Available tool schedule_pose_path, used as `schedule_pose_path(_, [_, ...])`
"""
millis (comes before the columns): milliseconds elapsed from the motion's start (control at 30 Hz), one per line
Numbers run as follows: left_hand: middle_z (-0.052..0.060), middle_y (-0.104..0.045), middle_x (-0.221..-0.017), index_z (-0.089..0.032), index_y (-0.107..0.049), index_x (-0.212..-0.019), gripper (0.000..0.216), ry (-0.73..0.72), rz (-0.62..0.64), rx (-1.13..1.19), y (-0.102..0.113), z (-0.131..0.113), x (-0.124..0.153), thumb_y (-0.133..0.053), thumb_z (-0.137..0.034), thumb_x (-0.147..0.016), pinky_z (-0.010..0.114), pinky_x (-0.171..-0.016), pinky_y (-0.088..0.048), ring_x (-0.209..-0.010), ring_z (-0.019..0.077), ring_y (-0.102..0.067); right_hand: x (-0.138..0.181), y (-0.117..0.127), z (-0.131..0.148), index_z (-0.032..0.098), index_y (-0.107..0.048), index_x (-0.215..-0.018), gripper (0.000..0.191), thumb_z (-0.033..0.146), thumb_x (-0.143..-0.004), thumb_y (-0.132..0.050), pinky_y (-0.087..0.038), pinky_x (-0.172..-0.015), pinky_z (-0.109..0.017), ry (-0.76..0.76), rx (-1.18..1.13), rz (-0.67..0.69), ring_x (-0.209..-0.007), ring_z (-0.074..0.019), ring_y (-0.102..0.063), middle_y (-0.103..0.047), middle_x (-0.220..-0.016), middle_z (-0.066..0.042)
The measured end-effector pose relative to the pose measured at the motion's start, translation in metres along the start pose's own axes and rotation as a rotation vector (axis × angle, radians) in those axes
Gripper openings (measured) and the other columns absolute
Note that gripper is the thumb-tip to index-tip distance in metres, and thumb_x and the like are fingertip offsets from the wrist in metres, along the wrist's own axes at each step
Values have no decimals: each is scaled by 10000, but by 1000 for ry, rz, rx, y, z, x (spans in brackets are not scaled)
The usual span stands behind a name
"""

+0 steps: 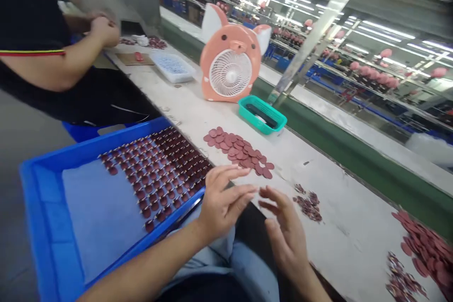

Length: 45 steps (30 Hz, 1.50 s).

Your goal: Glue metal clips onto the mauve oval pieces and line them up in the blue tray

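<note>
My left hand [224, 200] hovers over the table's near edge with fingers stretched out, and no object shows in it. Facing it, my right hand [286, 231] has its fingers apart and slightly curled, and it looks bare too. Just beyond my left hand lies a loose pile of dark red discs [242, 148]. A small heap of dark, shiny pieces [307, 203] sits to the right of my right hand. On my left, a blue tray [49, 160] holds rows of dark red round pieces [159, 188] with small light tips, on a pale sheet [102, 217].
A pig-shaped orange fan [230, 75] stands at the table's back beside a green basket [267, 125] with dark items. More red discs [432, 250] and shiny pieces [403, 278] lie at right. A co-worker's hand [104, 30] is at far left, near a white tray [173, 66].
</note>
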<state>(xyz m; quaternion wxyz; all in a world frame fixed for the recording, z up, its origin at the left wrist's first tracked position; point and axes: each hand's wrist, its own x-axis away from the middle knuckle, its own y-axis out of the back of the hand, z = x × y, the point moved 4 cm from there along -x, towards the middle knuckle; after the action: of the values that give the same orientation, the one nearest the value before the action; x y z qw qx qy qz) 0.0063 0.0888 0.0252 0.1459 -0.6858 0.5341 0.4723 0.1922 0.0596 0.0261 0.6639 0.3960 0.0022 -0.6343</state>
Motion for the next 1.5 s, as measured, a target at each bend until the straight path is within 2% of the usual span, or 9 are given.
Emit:
schedule_pose_path(133, [36,-757,-1134,-277,-762,-1016,257,108,-12,36,27,-10,39,-517,-353,-1007,391,-1027,-456,-1158,208,-607,14,-55,14,302,-536,-1366,344,317,-1024,-499,-629,-760,-291,-93,-119,145,-1003,-207,-730,-709,-1221,-65])
schedule_pose_path(267, [42,-757,-1154,-254,-767,-1013,260,241,-19,-7,52,10,62,-519,-333,-1008,377,-995,-476,-1124,207,-625,2,-90,20,217,-641,-1165,247,354,-1030,-487,-592,-577,-239,-219,-160,348,-665,-162,-712,-739,-808,-19])
schedule_pose_path(333, [41,-753,-1177,-263,-767,-1024,254,272,1,-39,68,26,66,-529,-348,-1003,376,-967,-492,-1106,204,-641,-13,-102,23,196,-670,-1070,257,369,-1029,-484,-584,-559,-245,-179,-85,445,-590,-155,-682,-707,-710,-3])
schedule_pose_path(433, [53,-745,-1202,-264,-753,-1085,236,301,32,-123,99,60,68,-556,-351,-989,395,-969,-496,-1113,212,-649,-46,-116,24,202,-676,-1046,234,334,-1029,-484,-583,-594,-270,74,184,455,-644,-171,-707,-740,-759,-16])
schedule_pose_path(533, [77,-725,-1236,-243,-740,-1112,232,359,73,-266,129,110,70,-553,-306,-989,452,-991,-483,-1138,241,-636,-88,-130,14,212,-677,-1056,218,327,-1016,-495,-577,-777,-381,310,347,400,-849,-233,-716,-760,-916,-68])
schedule_pose_path(667, [103,-679,-1285,-189,-702,-1150,227,437,190,-463,140,187,73,-611,-273,-959,559,-1049,-445,-1232,301,-585,-143,-165,-6,228,-696,-1019,214,329,-993,-510,-479,-980,-505,461,358,475,-1064,-289,-643,-735,-1056,-90])
schedule_pose_path(833, [127,-597,-1367,-181,-616,-1271,367,534,287,-638,96,268,62,-656,-324,-935,560,-993,-510,-1200,310,-599,-174,-198,-20,223,-687,-1039,214,293,-1003,-488,-474,-985,-479,550,355,549,-1105,-266,-617,-687,-1126,-100])
schedule_pose_path(1100, [125,-600,-1354,-193,-608,-1281,364,632,294,-670,10,366,14,-638,-332,-946,519,-942,-548,-1141,289,-625,-173,-197,-21,201,-665,-1075,172,232,-1001,-513,-428,-1007,-501,619,472,484,-1121,-286,-579,-671,-1146,-110])
schedule_pose_path(1500, [122,-613,-1327,-197,-608,-1278,355,813,281,-571,-73,398,-25,-631,-335,-951,496,-914,-564,-1103,275,-640,-171,-198,-18,204,-657,-1076,176,262,-1009,-504,-417,-1022,-577,633,555,463,-1117,-328,-576,-687,-1128,-122])
